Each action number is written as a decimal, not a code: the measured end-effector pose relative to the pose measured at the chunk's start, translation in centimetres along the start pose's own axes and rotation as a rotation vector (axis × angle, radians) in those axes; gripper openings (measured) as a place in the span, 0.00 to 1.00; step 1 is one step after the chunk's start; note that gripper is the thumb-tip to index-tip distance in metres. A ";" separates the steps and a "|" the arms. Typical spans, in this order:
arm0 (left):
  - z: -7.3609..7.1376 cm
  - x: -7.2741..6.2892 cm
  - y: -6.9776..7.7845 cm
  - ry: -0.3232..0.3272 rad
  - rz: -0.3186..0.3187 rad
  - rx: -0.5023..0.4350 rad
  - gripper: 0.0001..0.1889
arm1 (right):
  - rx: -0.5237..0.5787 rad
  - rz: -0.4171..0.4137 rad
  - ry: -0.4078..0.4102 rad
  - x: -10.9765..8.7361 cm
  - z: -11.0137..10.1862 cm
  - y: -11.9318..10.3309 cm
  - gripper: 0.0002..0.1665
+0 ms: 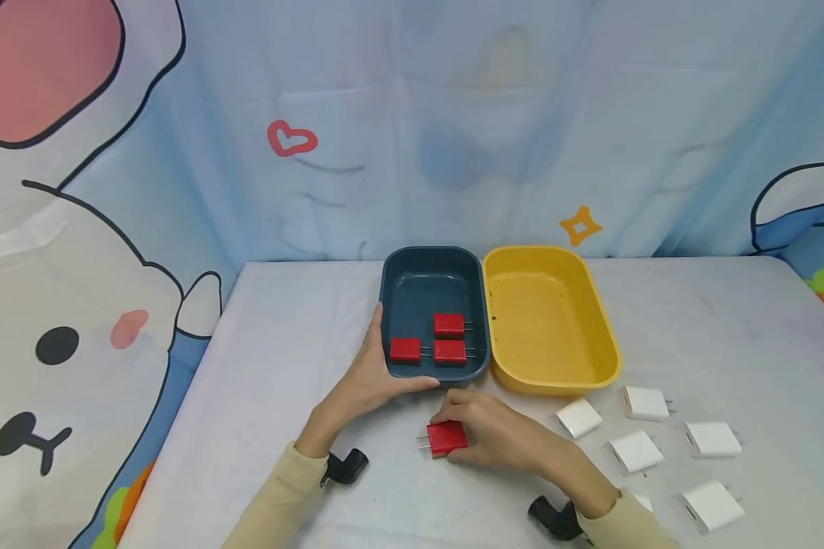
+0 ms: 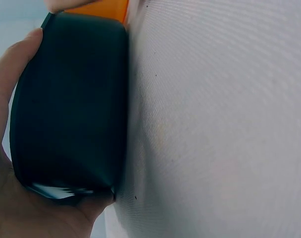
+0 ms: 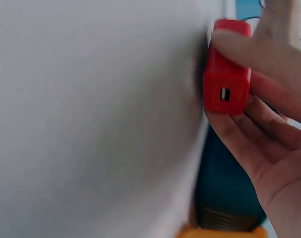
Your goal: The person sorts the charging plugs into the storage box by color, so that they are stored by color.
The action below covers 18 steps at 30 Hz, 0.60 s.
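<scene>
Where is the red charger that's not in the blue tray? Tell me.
In the head view the red charger lies on the table just in front of the blue tray, gripped by the right hand; the left hand holds the tray's near-left corner.

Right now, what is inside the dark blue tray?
Three red chargers lie inside the dark blue tray, prongs pointing right. Its near inner wall is hidden behind the rim, so anything there cannot be seen.

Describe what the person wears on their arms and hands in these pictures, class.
Both hands are bare: the left hand and the right hand show no gloves, rings or markings. Each arm has a long cream sleeve that ends at the wrist. A small black camera is strapped under the left wrist, and another under the right.
</scene>
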<state>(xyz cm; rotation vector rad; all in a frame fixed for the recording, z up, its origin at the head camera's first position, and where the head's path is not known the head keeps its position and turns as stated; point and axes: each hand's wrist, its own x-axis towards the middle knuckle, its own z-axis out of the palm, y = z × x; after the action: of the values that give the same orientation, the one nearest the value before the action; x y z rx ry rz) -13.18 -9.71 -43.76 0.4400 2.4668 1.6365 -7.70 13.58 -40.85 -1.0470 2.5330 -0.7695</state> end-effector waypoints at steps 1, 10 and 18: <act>0.0 0.0 0.0 -0.001 -0.006 0.002 0.71 | 0.006 -0.005 -0.001 -0.2 -0.4 -0.1 0.24; 0.2 0.2 -0.2 -0.003 0.000 0.018 0.70 | 0.041 -0.056 0.164 -0.1 -5.3 -0.4 0.23; 0.8 0.9 -0.2 -0.041 -0.026 -0.015 0.70 | 0.021 -0.031 0.438 4.5 -7.8 0.5 0.25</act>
<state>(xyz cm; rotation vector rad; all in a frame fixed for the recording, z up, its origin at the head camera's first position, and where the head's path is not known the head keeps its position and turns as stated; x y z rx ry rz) -13.81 -8.82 -44.17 0.4339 2.4187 1.6189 -14.67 13.46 -35.10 -1.0014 2.8612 -1.1391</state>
